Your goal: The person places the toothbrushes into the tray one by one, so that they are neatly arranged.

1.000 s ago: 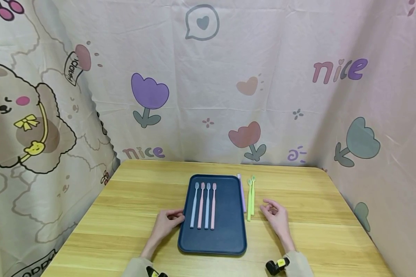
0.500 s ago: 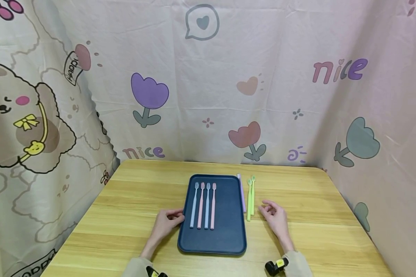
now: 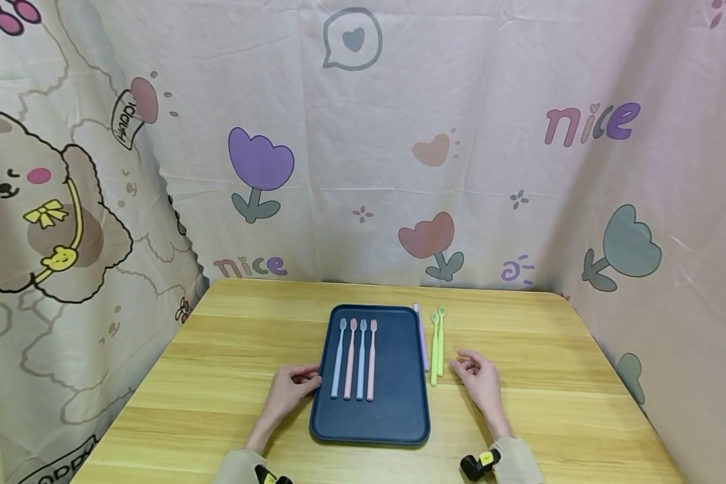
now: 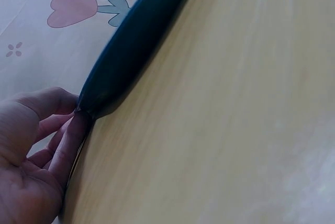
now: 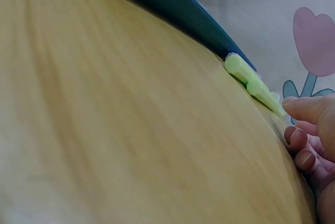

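Observation:
A dark blue tray (image 3: 396,403) lies on the table, its rim (image 4: 123,56) pinched at the left side between the thumb and finger of my left hand (image 3: 292,388). Two light blue toothbrushes (image 3: 338,366) and two pink toothbrushes (image 3: 349,366) alternate in a row on the tray, heads pointing away. Right of the tray are two green toothbrushes (image 3: 434,353) side by side and a purple toothbrush (image 3: 423,339) against the tray's edge, its head not clearly seen. Just right of the green ones, my right hand (image 3: 482,383) hovers or rests with loosely bent fingers (image 5: 306,110), holding nothing.
The wooden table (image 3: 538,390) extends on both sides of the tray. A printed curtain (image 3: 351,134) hangs behind its far edge and along both sides. Each wrist wears a small black camera (image 3: 480,465).
My right hand has drifted very slightly left, toward the green toothbrushes. The left hand, the tray and the toothbrushes look the same.

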Available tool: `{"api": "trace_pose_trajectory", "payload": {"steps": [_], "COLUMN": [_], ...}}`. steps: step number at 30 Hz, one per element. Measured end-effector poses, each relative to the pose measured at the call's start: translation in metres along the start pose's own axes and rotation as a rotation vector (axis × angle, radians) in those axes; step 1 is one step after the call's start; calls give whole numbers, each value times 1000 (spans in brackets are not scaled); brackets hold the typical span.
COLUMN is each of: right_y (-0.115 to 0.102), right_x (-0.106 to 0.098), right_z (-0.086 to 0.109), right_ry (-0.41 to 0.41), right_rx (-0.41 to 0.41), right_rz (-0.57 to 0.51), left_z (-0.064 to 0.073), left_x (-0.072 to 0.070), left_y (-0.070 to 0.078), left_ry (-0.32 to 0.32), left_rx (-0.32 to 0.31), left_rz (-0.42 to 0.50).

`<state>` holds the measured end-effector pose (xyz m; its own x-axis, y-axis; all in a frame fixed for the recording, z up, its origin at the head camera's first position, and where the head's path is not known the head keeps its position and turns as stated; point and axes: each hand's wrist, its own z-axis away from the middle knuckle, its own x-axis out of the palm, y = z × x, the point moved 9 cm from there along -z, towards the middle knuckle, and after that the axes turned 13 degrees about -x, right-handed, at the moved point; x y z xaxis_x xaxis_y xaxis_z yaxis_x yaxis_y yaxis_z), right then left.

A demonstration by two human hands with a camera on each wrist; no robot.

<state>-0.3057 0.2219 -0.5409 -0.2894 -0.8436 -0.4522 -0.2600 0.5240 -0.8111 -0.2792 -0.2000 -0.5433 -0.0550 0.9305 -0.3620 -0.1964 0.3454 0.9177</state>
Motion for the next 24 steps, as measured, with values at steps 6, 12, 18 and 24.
{"api": "trace_pose_trajectory", "payload": {"steps": [6, 12, 18, 24], "right_y": [2, -4, -7, -10], "right_x": [0, -2, 3, 6], "right_z": [-1, -2, -5, -7], "right_ry": [-7, 15, -14, -42], "right_rx": [32, 19, 0, -14], "right_rz": [33, 111, 184, 197], "left_z": [0, 1, 3, 3], "left_x": [0, -1, -1, -1], "left_y": [1, 2, 4, 5], "left_ry": [1, 7, 19, 21], "left_rx": [5, 10, 32, 37], "left_rz": [-6, -10, -1, 11]}}
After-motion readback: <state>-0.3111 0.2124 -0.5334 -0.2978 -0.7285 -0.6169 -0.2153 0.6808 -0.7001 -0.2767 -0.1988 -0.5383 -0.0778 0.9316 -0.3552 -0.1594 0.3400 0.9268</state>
